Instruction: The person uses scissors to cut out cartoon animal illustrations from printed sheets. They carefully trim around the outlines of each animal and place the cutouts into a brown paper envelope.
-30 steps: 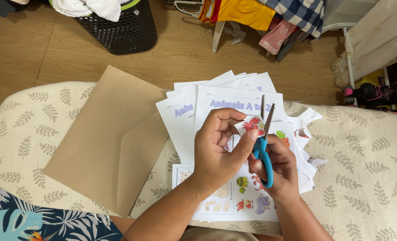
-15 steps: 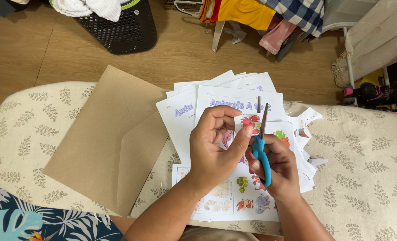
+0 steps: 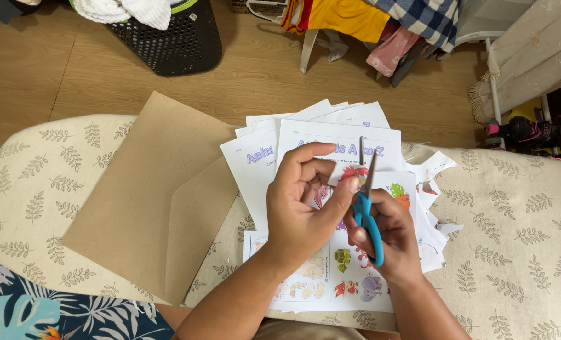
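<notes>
Your left hand [image 3: 302, 211] covers most of the cutout [image 3: 354, 173] it pinches between thumb and fingers — only a red scrap of the picture shows above the thumb tip. Your right hand [image 3: 390, 242] is closed through the blue handles of the scissors [image 3: 366, 201]; its fingertips are hidden underneath, and the thin blades stand slightly apart against the cutout's right edge. Both are held above the sheets [image 3: 331, 141], a fanned stack of white printed paper whose lower pages, with small coloured animal pictures, are partly blocked by your wrists. Jagged white offcuts [image 3: 435, 189] lie just right of the stack. A stiff brown envelope [image 3: 157, 195], flap open, lies to the left, overhanging the leaf-print cushion [image 3: 520, 239]. Beyond, on the wood floor, a black mesh basket [image 3: 170, 38] is cut off by the frame's top.
</notes>
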